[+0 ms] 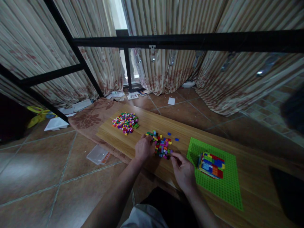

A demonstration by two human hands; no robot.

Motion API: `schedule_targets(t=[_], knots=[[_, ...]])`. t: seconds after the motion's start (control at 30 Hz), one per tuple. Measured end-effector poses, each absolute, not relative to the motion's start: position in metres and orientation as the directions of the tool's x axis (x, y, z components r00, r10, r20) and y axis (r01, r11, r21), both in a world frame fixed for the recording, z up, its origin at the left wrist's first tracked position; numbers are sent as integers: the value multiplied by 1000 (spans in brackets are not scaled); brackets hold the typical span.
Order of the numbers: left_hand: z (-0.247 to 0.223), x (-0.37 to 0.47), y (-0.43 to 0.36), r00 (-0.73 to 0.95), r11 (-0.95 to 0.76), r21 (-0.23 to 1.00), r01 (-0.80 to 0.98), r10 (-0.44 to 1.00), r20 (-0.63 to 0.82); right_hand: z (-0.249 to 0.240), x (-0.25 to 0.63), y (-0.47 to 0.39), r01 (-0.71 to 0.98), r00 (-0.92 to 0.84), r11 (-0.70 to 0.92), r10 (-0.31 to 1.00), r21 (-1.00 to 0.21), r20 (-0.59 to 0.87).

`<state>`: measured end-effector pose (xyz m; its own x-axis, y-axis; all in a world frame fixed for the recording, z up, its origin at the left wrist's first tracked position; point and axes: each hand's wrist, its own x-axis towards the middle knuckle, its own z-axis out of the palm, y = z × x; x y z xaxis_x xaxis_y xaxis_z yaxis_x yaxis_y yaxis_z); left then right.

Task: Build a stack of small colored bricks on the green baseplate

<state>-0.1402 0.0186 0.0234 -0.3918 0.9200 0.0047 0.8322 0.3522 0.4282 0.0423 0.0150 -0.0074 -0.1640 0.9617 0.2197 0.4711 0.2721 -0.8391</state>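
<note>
Both hands are at a pile of larger mixed toy bricks (162, 146) on the wooden board. My left hand (144, 148) touches the pile's left side, its fingers curled together; what they hold, if anything, is hidden. At the pile's lower right, my right hand (182, 170) has thumb and forefinger pinched, and anything between them is too small to make out. Two blue bricks (176, 139) lie apart behind the pile. Right of my right hand, a multicoloured block build (211, 165) stands on a green studded baseplate (228, 187).
A heap of small bright bricks (125, 122) lies on the board's (147, 117) left part. A clear plastic box (98, 154) is on the tiled floor at left. Black metal bars (180, 41) cross before the curtains. A dark flat object (286, 190) lies at far right.
</note>
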Motion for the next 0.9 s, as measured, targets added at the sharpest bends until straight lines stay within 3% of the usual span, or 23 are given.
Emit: schedule_targets(t=[0.57, 0.9], knots=[[22, -140, 45, -261, 234, 316, 919, 964, 44, -9, 49, 3, 407, -191, 317, 947, -857, 260], [20, -144, 47, -323, 255, 468, 846, 944, 69, -5, 56, 0, 372, -176, 308, 950, -876, 260]])
